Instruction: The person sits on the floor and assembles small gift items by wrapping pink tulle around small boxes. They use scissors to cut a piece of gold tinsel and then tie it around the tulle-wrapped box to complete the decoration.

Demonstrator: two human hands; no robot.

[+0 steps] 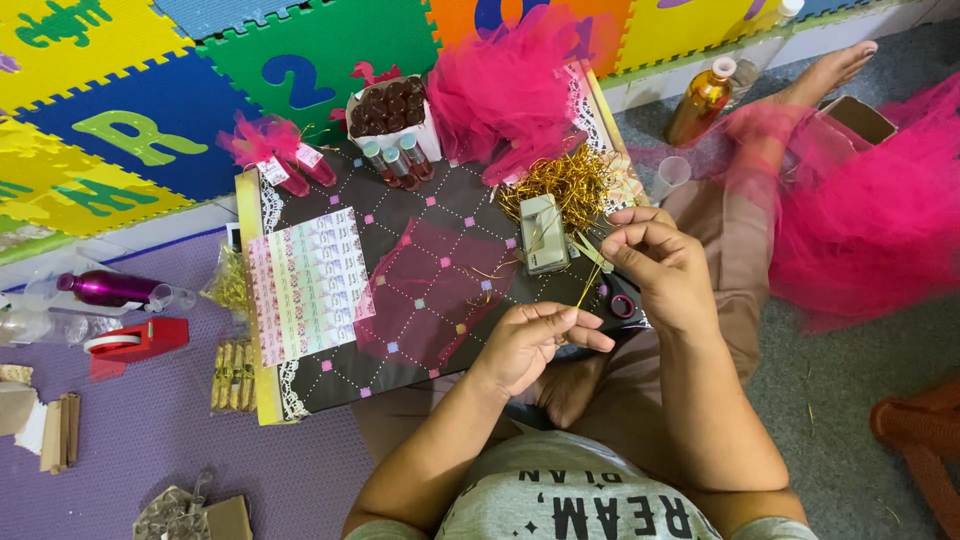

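My left hand (530,342) and my right hand (655,262) pinch the two ends of a thin gold strand (588,286) over the near right corner of a dark patterned board (420,300). A square of pink tulle (425,290) lies flat on the board to the left of my hands. A heap of gold shredded strands (565,185) and a small beige stapler (543,235) sit just beyond my right hand. Pink-handled scissors (618,300) lie partly under my right hand.
A sheet of small labels (310,285) covers the board's left part. Small bottles in a white box (392,110), wrapped bottles (280,155) and bunched pink tulle (505,85) stand at the back. A red tape dispenser (135,340), a purple bottle (105,288) and an amber bottle (702,98) lie around.
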